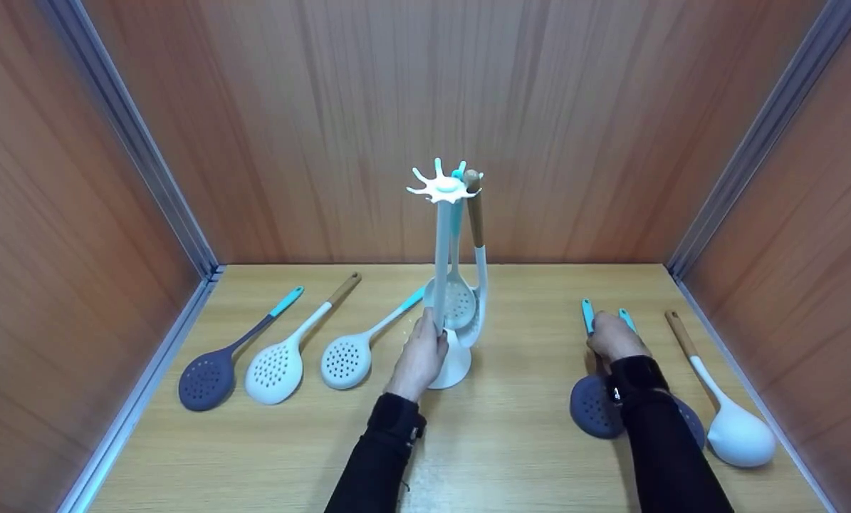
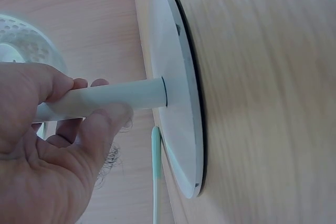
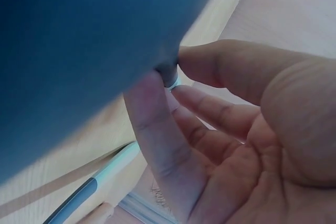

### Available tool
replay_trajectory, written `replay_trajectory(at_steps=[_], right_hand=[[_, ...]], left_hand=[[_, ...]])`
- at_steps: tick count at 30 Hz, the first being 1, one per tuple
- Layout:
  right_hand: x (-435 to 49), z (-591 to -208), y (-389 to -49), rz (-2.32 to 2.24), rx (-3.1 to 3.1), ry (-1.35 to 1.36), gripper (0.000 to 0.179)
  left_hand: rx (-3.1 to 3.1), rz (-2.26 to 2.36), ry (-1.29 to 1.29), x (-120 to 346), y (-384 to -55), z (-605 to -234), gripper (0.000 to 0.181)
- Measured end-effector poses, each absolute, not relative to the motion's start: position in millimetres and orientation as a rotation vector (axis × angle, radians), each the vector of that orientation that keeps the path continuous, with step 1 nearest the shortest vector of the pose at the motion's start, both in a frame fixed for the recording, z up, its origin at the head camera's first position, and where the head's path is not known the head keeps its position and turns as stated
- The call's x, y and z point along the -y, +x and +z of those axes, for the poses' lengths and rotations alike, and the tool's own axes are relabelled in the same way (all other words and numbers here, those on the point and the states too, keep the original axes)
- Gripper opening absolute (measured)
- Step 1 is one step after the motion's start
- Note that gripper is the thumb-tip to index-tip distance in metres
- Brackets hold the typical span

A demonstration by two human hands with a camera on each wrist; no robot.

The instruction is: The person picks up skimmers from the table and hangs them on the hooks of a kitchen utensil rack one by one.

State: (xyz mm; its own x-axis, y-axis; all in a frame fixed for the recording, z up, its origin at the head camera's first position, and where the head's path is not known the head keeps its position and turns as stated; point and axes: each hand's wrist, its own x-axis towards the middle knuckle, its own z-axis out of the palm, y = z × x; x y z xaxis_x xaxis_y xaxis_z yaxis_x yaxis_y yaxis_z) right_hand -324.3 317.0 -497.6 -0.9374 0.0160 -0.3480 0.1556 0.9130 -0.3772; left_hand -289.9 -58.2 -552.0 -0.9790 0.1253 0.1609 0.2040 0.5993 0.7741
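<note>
My left hand (image 1: 419, 360) grips the white pole of a utensil stand (image 1: 442, 263), thumb and fingers round it above the round base (image 2: 178, 103). From the stand's hooked top hang a teal-handled skimmer (image 1: 458, 299) and a white utensil with a wooden handle (image 1: 476, 221), its head partly hidden. On the right, my right hand (image 1: 616, 338) pinches a dark blue skimmer (image 1: 596, 407) at its neck; its blurred head fills much of the right wrist view. Beside it lies a second dark skimmer (image 1: 690, 422), partly covered by my forearm, its teal handle (image 3: 118, 162) showing near my fingers.
On the left of the table lie a dark blue skimmer (image 1: 206, 379), a white skimmer with wooden handle (image 1: 274, 372) and a white skimmer with teal handle (image 1: 347, 361). A white ladle (image 1: 740, 434) lies far right. Wood-grain panels (image 1: 325, 128) enclose the back and sides.
</note>
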Motion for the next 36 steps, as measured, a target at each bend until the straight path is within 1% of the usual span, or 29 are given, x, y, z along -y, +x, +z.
replay_trajectory(at_steps=[5, 10, 15, 21, 26, 30, 32, 36], right_hand=[[-315.7, -496.6, -324.6, -0.576, -2.761, 0.113, 0.022], [-315.4, -496.0, -326.1, -0.578, -2.771, 0.110, 0.038], [-314.3, -493.1, -324.5, -0.600, -2.786, 0.114, 0.044], [-309.1, -488.2, -322.4, -0.594, -2.828, 0.133, 0.045], [-303.6, -484.1, -322.7, -0.614, -2.850, 0.168, 0.032], [-300.7, -480.2, -322.3, -0.612, -2.888, 0.116, 0.023], [-299.3, -477.9, -321.5, -0.608, -2.905, 0.084, 0.024], [-295.9, -472.8, -319.5, -0.615, -2.910, 0.064, 0.038]], left_hand=[[2.696, -1.293, -0.327, 59.1, -288.3, -553.5, 0.035], [2.698, -1.306, -0.312, 58.6, -287.0, -552.5, 0.035], [2.697, -1.297, -0.308, 58.2, -287.2, -552.8, 0.033], [2.699, -1.315, -0.285, 58.0, -288.2, -552.8, 0.034], [2.701, -1.331, -0.281, 57.8, -288.5, -552.2, 0.037], [2.706, -1.342, -0.288, 57.8, -288.0, -552.2, 0.042], [2.714, -1.349, -0.284, 57.8, -288.3, -552.0, 0.044], [2.727, -1.363, -0.260, 57.6, -289.7, -552.1, 0.043]])
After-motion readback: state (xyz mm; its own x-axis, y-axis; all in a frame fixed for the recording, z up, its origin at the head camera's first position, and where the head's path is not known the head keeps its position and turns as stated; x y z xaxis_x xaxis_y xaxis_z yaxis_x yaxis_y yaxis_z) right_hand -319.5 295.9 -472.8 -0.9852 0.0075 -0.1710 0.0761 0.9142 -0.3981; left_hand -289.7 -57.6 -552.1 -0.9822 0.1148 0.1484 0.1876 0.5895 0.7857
